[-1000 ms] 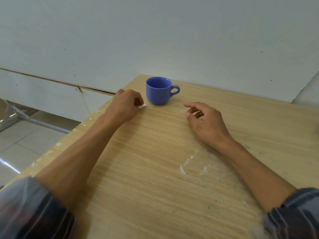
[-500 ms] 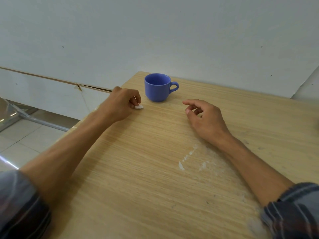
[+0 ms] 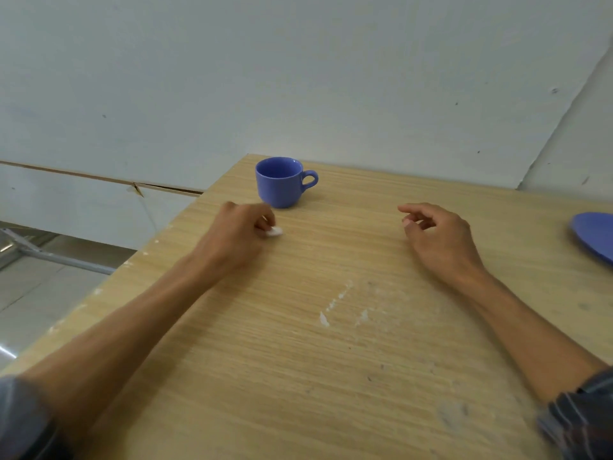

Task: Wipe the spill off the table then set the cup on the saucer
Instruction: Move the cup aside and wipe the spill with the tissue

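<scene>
On the table's far left corner: the blue cup (image 3: 280,181) stands upright, its handle pointing right, just beyond the left hand.
Table (image 3: 298,376): pale wood grain, with whitish marks near the middle; whether they are spill or worn finish cannot be told.
Left hand (image 3: 237,232): curled closed around a small white wad (image 3: 275,231), which peeps out at the fingertips and rests on the wood just before the cup.
Right hand (image 3: 438,234): loosely curled with nothing in it, resting on the table, well apart from the cup.
Saucer (image 3: 593,235): blue, cut off by the right edge, on the table well apart from the cup.
Spill: no wet patch shows clearly beside the wad.
Step in hand: the wiping, by the look of it, with the wad pressed down near the cup's base.
Next move: judged from this layout, finish the wipe without knocking the cup, then carry the cup across the table by its handle or body and set it centred on the saucer.
</scene>
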`<state>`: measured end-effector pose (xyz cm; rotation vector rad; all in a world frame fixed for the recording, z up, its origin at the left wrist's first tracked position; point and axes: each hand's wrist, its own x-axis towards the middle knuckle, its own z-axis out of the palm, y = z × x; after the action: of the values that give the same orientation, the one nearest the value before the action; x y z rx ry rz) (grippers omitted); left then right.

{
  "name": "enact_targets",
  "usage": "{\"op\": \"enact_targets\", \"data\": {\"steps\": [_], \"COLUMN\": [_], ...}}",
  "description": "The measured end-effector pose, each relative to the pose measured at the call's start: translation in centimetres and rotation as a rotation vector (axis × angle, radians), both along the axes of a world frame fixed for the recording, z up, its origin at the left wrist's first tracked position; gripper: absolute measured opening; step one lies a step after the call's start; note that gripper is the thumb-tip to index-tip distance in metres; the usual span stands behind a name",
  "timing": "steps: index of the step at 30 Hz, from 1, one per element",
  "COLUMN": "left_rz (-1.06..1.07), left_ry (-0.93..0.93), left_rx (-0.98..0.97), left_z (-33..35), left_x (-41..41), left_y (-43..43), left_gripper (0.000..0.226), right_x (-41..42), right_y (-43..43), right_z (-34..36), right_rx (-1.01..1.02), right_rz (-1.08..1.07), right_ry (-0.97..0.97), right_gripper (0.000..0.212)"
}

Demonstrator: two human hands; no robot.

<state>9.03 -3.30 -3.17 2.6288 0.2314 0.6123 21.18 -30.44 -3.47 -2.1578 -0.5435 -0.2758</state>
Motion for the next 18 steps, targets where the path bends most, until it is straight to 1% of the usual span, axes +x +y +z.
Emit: {"op": "enact_targets", "data": {"steps": [3, 6, 9, 10, 11, 12, 15, 16, 17, 18], "left_rz": [-0.114, -0.188, -0.327, -0.330, -0.286, -0.203, 0.054, 0.074, 0.034, -0.056], "left_ry": [0.009, -0.003, 0.021, 0.029, 0.028, 0.028, 0.048, 0.043, 0.030, 0.025], "left_rx": [-0.059, -0.111, -0.056, -0.020, 0.015, 0.034, -0.010, -0.011, 0.006, 0.020], "left_z": [-0.1, -0.2, -0.5, -0.6, -0.5, -0.4, 0.0, 0.0, 0.0, 0.1], "left_x": [1.4, 3.7, 5.2, 6.0, 7.0, 8.1, 10.8, 11.1, 11.2, 11.2], "left_y": [-4.6, -9.1, -13.4, -13.6, -13.2, -12.3, -9.2, -9.3, -10.2, -11.6], "left_gripper": [0.019, 0.023, 0.023, 0.020, 0.014, 0.010, 0.013, 0.013, 0.012, 0.011], "right_x": [1.0, 1.3, 1.4, 1.5, 1.5, 1.5, 1.4, 1.4, 1.6, 1.7], "right_y": [-1.1, -1.2, -1.3, -1.4, -1.4, -1.5, -1.5, -1.4, -1.4, -1.4], "right_z": [-0.7, -1.3, -1.5, -1.4, -1.4, -1.4, -1.5, -1.5, -1.5, -1.5], "right_rx": [-0.029, -0.031, -0.003, 0.013, 0.022, 0.024, 0.031, 0.043, 0.056, 0.068], "right_rz": [-0.081, -0.082, -0.096, -0.101, -0.104, -0.102, -0.087, -0.089, -0.098, -0.107], "right_ry": [0.017, 0.013, 0.021, 0.032, 0.043, 0.050, 0.063, 0.072, 0.081, 0.089], "right_gripper": [0.027, 0.028, 0.027, 0.027, 0.027, 0.027, 0.027, 0.027, 0.027, 0.026]}}
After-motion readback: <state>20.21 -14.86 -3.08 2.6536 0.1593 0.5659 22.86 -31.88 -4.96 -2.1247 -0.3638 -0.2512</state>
